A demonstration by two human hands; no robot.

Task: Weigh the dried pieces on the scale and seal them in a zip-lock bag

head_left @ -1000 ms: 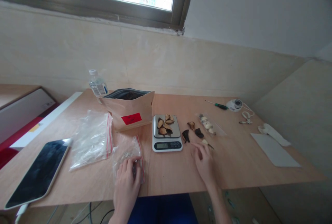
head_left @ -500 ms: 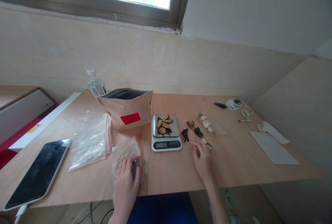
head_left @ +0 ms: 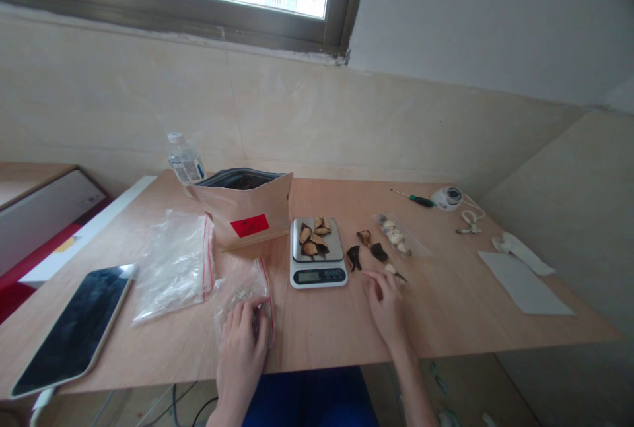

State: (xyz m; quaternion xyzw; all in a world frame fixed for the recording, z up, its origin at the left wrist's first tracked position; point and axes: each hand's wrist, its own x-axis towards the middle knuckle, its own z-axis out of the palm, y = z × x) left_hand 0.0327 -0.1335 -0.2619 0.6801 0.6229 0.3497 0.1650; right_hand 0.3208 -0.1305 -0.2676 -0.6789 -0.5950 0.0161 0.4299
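Observation:
My left hand (head_left: 242, 334) lies curled over a small clear zip bag (head_left: 262, 282) with a red seal, its fingers and thumb bent around part of the bag. Something dark shows between thumb and fingers, too hidden to name. On the wood, my right hand (head_left: 385, 301) rests with its fingers loosely apart and nothing visible in them. Just beyond its fingertips are dark dried slices (head_left: 379, 252) and a pale piece (head_left: 391, 270). Between the hands, a digital kitchen scale (head_left: 319, 278) carries several brown dried slices (head_left: 310, 249); its display is too blurred to read.
A kraft pouch (head_left: 257, 206) with a red label stands open behind the scale, a bottle (head_left: 185, 160) beside it. Larger zip bags (head_left: 173, 268) and a phone (head_left: 74, 328) lie left. Rightward are a bag of pale pieces (head_left: 395, 235), a screwdriver (head_left: 421, 200), a camera (head_left: 447, 197) and paper (head_left: 525, 285).
Both hands stay where they were, and the slices and bags have not moved. The whole view has shifted very slightly.

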